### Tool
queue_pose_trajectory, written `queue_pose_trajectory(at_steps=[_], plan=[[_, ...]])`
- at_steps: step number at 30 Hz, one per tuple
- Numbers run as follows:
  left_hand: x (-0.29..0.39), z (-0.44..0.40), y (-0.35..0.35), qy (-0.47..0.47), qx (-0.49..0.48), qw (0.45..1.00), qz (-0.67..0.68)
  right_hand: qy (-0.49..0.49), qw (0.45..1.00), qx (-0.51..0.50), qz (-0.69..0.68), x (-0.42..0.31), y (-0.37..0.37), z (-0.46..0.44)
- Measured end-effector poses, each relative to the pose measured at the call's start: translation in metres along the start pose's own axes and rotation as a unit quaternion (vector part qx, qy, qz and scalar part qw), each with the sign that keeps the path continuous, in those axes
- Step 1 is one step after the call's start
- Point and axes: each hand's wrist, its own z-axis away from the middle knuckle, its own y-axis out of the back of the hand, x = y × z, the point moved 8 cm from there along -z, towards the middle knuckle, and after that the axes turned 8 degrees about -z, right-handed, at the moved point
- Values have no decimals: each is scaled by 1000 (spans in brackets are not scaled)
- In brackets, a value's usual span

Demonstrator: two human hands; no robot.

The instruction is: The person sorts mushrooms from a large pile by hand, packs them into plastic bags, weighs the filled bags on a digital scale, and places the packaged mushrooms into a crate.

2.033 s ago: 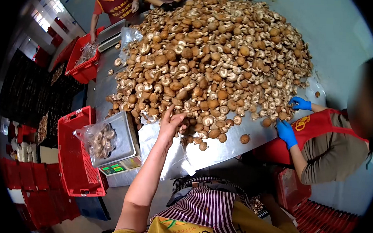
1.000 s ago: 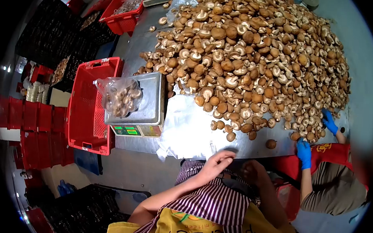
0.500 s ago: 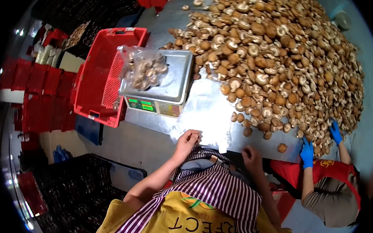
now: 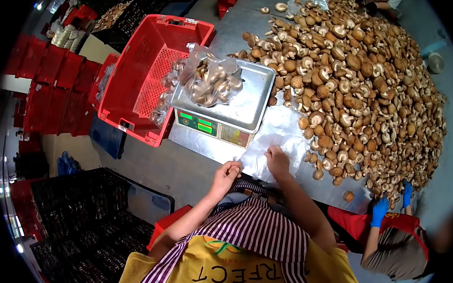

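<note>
Head view: thin plastic (image 4: pixel 279 130) right of centre seems light, slippery, best pinched by its edge; left hand (image 4: pixel 225 177) and right hand (image 4: pixel 278 163) curl, pinch unclear.

The single view looks forward and steeply down from the wearer's head, close above the apron (image 4: pixel 255 225) at bottom centre, with bags (image 4: pixel 283 125) mid-frame and mushrooms (image 4: pixel 360 89) reaching farther off, upper right.
</note>
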Motion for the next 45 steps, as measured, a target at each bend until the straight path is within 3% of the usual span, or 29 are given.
queue_pose_trajectory(at_steps=[5,7,9,10,12,15,17,19,21,23,25,26,29,30,33,34,35,36,38,40,43,45], plan=[[-8,-17,3,-5,-71,997,17,-69,994,-53,-58,7,29,5],[1,-23,-1,-15,-101,995,18,-131,989,49,-52,-10,75,-8],[11,-25,-3,-24,-132,991,13,-117,983,139,6,-23,112,-32],[15,-27,-5,-23,-149,989,-3,-120,982,145,6,-18,115,-45],[18,-32,-6,-26,-170,985,-22,-145,966,146,159,-1,117,-70],[19,-35,-5,-35,-188,979,-64,-173,959,111,197,21,115,-90],[24,-33,1,-50,-199,975,-80,-168,956,159,182,19,120,-83],[22,-33,8,-39,-204,976,-68,-129,967,220,-13,4,134,-65],[19,-33,14,-33,-208,974,-85,-136,965,220,-38,4,140,-39],[21,-34,13,-42,-227,968,-98,62,954,289,42,-24,152,-1],[22,-37,7,-51,-248,961,-110,-95,965,236,-71,-11,150,44],[21,-39,3,-63,-261,957,-115,-101,967,222,-67,16,139,76],[20,-42,-1,-68,-281,946,-147,-238,971,-2,-14,48,114,181],[19,-46,-3,-64,-281,942,-171,-324,939,-105,49,55,105,221],[36,-45,-5,-106,-283,925,-231,-248,917,-143,278,67,89,276],[30,-44,-5,-97,-285,925,-233,-289,948,-70,113,86,85,264],[27,-45,-8,-115,-289,923,-229,-321,946,10,-55,85,88,237],[26,-45,-11,-133,-292,920,-223,-209,972,97,-41,22,105,182],[39,-40,-18,-139,-296,912,-248,-229,953,142,-138,-4,91,114],[44,-34,-23,-148,-292,905,-273,-153,964,172,-131,-31,73,54],[48,-32,-25,-149,-278,902,-294,-174,977,121,-24,-35,38,-1],[44,-33,-22,-157,-266,899,-310,-129,985,112,19,-9,8,-18]])
